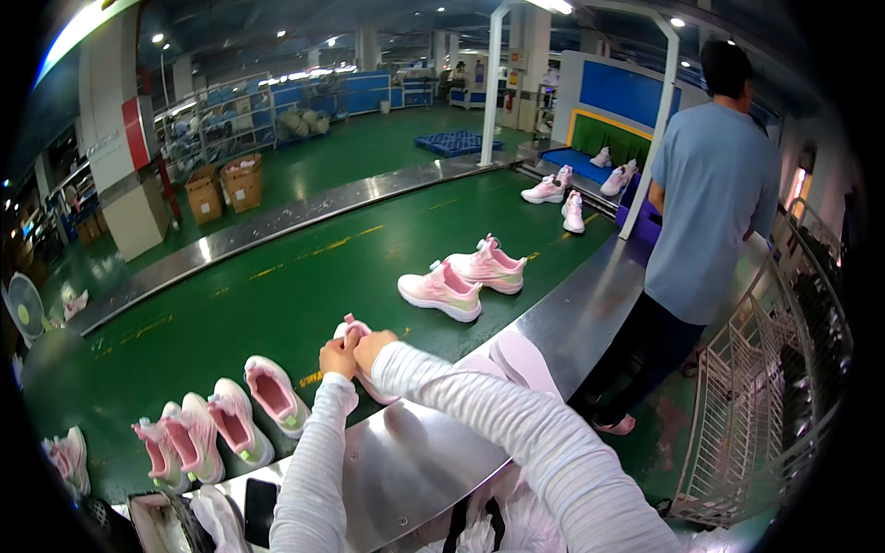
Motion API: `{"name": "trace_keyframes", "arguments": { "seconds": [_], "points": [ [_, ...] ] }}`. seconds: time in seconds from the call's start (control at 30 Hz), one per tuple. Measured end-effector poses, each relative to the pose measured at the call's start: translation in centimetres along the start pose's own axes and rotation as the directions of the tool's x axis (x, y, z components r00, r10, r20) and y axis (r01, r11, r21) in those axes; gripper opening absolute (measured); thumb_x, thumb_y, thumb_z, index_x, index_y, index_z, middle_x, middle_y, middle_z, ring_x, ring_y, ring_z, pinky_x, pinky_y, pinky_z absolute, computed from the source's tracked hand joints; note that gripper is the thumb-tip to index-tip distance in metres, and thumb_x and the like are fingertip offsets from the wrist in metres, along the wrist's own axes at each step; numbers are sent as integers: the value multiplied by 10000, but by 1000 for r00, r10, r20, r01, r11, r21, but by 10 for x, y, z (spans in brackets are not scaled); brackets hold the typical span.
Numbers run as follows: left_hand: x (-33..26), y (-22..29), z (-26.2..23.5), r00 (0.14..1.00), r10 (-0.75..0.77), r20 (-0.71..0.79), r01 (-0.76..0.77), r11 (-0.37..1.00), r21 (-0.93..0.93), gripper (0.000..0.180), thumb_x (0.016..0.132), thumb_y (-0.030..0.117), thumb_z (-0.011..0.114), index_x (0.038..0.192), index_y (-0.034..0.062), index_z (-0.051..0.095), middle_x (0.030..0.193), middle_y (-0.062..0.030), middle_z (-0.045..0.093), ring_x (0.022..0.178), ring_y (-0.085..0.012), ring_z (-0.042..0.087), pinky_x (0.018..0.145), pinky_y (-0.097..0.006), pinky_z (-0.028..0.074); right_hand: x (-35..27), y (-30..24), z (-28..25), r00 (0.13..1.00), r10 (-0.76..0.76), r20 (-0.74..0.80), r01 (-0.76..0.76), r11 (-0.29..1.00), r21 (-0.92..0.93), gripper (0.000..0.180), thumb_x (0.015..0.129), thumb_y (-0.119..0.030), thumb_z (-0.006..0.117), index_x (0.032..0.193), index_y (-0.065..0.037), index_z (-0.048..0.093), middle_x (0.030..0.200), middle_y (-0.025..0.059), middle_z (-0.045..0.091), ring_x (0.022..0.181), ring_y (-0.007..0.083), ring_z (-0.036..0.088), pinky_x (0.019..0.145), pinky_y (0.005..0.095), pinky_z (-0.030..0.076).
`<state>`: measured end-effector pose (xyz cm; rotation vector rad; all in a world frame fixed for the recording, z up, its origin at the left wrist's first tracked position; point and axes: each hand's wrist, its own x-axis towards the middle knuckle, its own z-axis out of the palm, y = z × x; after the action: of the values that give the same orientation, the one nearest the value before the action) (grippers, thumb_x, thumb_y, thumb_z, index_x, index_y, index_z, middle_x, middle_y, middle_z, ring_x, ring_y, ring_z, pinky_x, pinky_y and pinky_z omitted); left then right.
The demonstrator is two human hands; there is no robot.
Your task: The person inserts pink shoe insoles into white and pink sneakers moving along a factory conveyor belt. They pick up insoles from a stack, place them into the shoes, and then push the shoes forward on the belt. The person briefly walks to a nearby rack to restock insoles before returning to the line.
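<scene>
Both my hands are closed on a pink sneaker (pixel 351 325) at the near edge of the green conveyor belt (pixel 304 276). My left hand (pixel 338 357) grips around its opening, and my right hand (pixel 372 351) presses in close beside it. The hands cover most of this shoe, so what the fingertips do inside is hidden. Left of them stand several pink and white sneakers (pixel 238 424) in a row, openings up. Farther along the belt to the right, a pair of pink sneakers (pixel 442 293) sits side by side. Pale pink insoles (pixel 525 361) lie right of my right forearm.
A metal ledge (pixel 415 461) runs along my side, with a dark phone (pixel 261 510) at left. At right, a person in a blue shirt (pixel 710 194) stands by a wire rack (pixel 737 405). More sneakers (pixel 548 188) sit at the belt's far end; cardboard boxes (pixel 241 182) stand beyond it.
</scene>
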<state>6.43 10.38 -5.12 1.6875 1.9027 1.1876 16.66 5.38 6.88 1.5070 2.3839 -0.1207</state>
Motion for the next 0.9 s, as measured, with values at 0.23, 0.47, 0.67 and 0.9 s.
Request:
{"name": "trace_keyframes", "arguments": {
  "seconds": [0.23,0.47,0.67,0.9],
  "points": [
    [-11,-12,5,999,29,-23,-33,972,-232,332,781,367,576,778,43,649,569,-136,569,508,-140,527,501,-323,411,36,4,43,971,224,-80,-154,849,505,313,819,-267,442,1090,-143,540,1101,69,564,978,205,563,819,307,449],
    [17,-42,5,995,-4,103,60,836,-546,411,828,341,540,658,-28,605,506,10,492,492,-56,418,438,-244,334,83,-14,64,928,333,-167,-168,773,612,298,816,-235,439,1073,-125,542,1115,86,538,984,244,548,806,321,451],
    [0,-20,-6,992,95,77,-46,873,-485,408,827,338,543,619,-9,596,496,21,461,488,-50,384,434,-232,306,91,-11,85,911,364,-194,-147,726,672,285,814,-208,437,1059,-109,544,1127,101,517,989,277,535,795,333,452],
    [16,-13,16,968,121,219,15,845,-534,434,833,411,509,709,8,610,562,4,511,494,-58,412,429,-231,314,74,2,93,882,389,-267,-74,673,736,271,810,-176,434,1042,-91,546,1141,119,492,996,316,520,783,346,454]
  ]
}}
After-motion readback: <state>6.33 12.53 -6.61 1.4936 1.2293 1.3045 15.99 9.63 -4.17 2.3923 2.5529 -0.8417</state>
